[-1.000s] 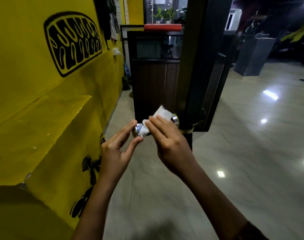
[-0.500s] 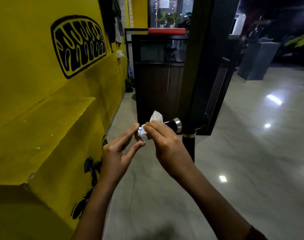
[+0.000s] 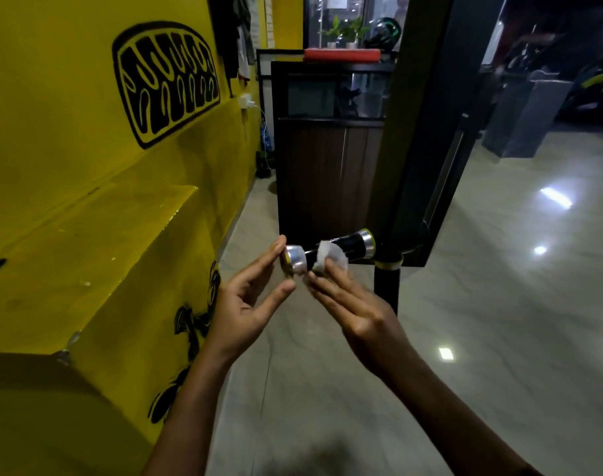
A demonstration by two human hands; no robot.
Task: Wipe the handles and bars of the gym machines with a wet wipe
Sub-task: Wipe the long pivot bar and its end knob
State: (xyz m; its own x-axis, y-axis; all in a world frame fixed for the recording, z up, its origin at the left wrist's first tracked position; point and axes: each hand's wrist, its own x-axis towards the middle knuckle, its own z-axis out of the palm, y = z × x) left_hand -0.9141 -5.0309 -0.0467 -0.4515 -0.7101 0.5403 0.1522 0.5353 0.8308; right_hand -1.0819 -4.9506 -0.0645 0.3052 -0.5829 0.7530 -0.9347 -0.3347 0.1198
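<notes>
A short black handle [image 3: 351, 244] with silver end caps sticks out leftward from a black upright post [image 3: 386, 286]. A crumpled white wet wipe [image 3: 331, 256] is wrapped on the handle's middle. My right hand [image 3: 356, 305] reaches up from below and pinches the wipe against the handle with its fingertips. My left hand [image 3: 250, 298] has straight fingers, and their tips touch the silver cap [image 3: 296, 263] at the handle's free end.
A yellow wall with a ledge [image 3: 97, 242] runs along the left. A dark wooden cabinet [image 3: 327, 173] stands behind the handle, with a red box [image 3: 341, 53] on top. A glossy tiled floor [image 3: 499, 304] spreads to the right.
My right hand has turned from over the handle to under it and slid the wipe from the end cap toward the middle, so the silver cap now shows. My left hand stays at the end.
</notes>
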